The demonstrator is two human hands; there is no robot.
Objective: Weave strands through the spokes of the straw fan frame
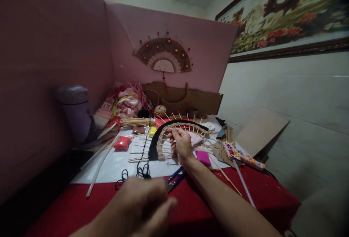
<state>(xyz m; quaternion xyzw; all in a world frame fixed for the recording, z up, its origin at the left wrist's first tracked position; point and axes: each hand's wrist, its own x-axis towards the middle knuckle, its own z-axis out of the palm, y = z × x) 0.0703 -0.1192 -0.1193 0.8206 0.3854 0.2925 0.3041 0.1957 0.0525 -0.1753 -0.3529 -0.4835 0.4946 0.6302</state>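
Note:
A half-round fan frame (154,147) of thin sticks, with a black woven band and a tan braided band, lies on white paper. My right hand (181,144) is over its middle, fingers curled and pressed together. Whatever those fingers hold is too small to make out. Close to the camera, my left hand (144,202) is raised above the red cloth, blurred and closed like a fist; its contents cannot be made out. A black cord (143,169) trails from the fan's left side. Blue-handled pliers (176,177) lie partly hidden between my hands.
A red packet (123,143), a magenta block (203,158) and glue guns, one with a patterned cover (242,155), surround the fan. Behind are a bundle of sticks (133,122), a twine ball (160,111) and cardboard (201,102). A purple bottle (77,115) stands left. A finished fan (166,53) hangs on the pink board.

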